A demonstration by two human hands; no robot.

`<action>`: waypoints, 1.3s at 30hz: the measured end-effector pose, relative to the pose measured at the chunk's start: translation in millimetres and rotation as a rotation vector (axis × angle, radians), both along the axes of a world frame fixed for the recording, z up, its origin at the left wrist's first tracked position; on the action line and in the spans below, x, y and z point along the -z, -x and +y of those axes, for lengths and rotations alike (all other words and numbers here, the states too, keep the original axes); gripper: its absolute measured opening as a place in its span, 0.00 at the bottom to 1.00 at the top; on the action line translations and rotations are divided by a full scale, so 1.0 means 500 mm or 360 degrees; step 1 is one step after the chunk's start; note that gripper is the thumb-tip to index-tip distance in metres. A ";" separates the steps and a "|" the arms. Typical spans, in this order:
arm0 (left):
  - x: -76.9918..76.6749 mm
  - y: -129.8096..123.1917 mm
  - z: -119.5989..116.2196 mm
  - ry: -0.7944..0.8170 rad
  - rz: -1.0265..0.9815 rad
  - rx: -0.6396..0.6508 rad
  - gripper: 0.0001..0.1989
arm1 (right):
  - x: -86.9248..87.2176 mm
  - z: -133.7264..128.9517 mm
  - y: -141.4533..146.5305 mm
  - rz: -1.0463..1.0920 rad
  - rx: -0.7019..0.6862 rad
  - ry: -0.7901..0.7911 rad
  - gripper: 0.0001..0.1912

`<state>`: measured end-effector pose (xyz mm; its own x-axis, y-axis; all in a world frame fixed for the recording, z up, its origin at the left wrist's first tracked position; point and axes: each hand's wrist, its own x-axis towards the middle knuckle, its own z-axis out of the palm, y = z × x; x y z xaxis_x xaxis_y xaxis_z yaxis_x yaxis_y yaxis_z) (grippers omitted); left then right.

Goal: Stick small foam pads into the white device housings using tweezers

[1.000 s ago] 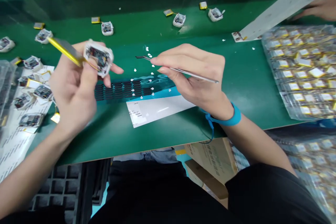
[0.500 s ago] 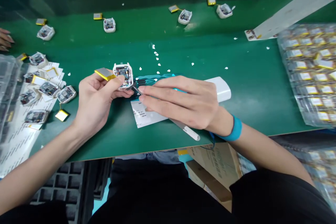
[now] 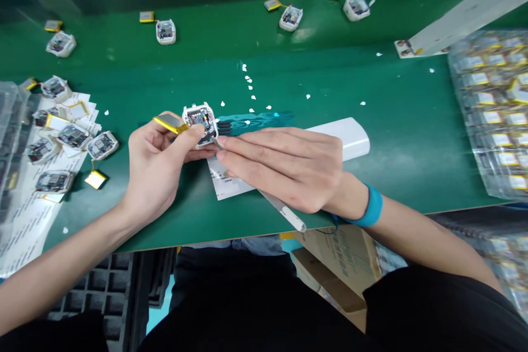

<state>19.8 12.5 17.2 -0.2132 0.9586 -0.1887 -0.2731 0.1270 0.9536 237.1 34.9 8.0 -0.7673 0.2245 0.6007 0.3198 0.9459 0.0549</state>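
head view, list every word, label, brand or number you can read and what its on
No text can be quoted.
White glossy sheet partly under the right hand: dark print, too small to read.
White paper sheets with dark printed rows, at left: too small to read.
Brown cardboard box below the green bench: dark characters, too blurred to read.
White case with exposed circuit board, in the left hand: no readable text.

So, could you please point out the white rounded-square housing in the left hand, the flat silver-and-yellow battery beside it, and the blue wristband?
White rounded-square housing point(image 3: 200, 116): head view, open inner side.
Flat silver-and-yellow battery point(image 3: 172, 121): head view, broad silver face.
Blue wristband point(image 3: 374, 206): head view, outer surface.
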 end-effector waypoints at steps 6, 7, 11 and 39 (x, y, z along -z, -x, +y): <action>0.001 -0.005 -0.001 -0.0013 0.0010 -0.0031 0.10 | -0.006 -0.007 0.008 -0.0004 -0.0027 -0.0149 0.12; 0.001 -0.004 -0.001 -0.0017 0.0015 -0.0026 0.10 | -0.007 -0.008 0.008 -0.0025 -0.0016 -0.0142 0.12; 0.005 0.000 -0.004 -0.0057 0.0050 -0.0024 0.11 | -0.002 -0.012 0.008 -0.0050 -0.0018 -0.0066 0.13; 0.055 0.293 0.354 -0.0108 0.1952 -0.0505 0.14 | 0.002 0.007 0.011 0.0229 -0.0182 -0.0165 0.10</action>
